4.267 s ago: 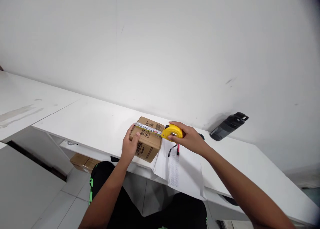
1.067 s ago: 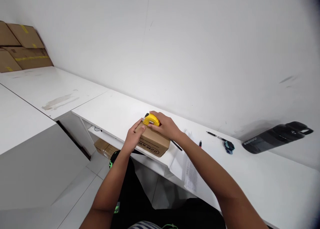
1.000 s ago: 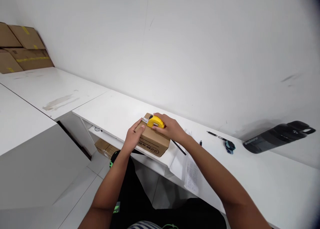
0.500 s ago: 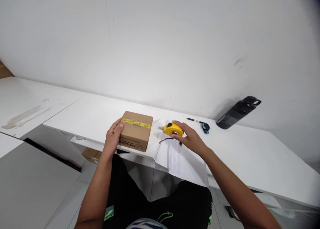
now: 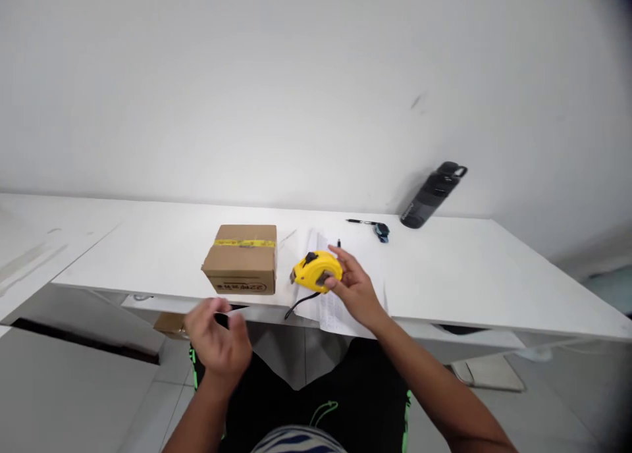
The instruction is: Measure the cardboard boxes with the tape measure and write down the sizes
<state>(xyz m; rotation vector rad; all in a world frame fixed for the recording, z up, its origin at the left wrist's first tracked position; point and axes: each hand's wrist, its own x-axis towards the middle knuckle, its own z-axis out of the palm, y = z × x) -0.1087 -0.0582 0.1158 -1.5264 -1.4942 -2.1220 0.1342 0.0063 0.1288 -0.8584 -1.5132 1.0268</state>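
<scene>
My right hand [image 5: 356, 292] holds a yellow tape measure [image 5: 316, 270] above the desk, its case gripped between thumb and fingers. A black wrist strap [image 5: 299, 305] hangs from it. My left hand [image 5: 221, 341] is raised in front of the desk edge, slightly blurred, with half-curled fingers apart from the thumb and nothing visible in it. Beyond that hand sits a brown cardboard box [image 5: 241, 265] with a strip of yellow tape across its top; the hand does not touch it. Printed paper sheets [image 5: 340, 315] lie under the tape measure and hang over the front edge.
On the white desk [image 5: 439, 275], a black pen [image 5: 363, 222] and a dark watch [image 5: 382, 232] lie behind the papers. A dark bottle [image 5: 427, 199] stands near the wall. Another cardboard box [image 5: 170, 324] shows below the desk on the left.
My left hand has let go of the cardboard box and drawn back toward me. The tape measure in my right hand appears lower and further left, while the whole view has shifted.
</scene>
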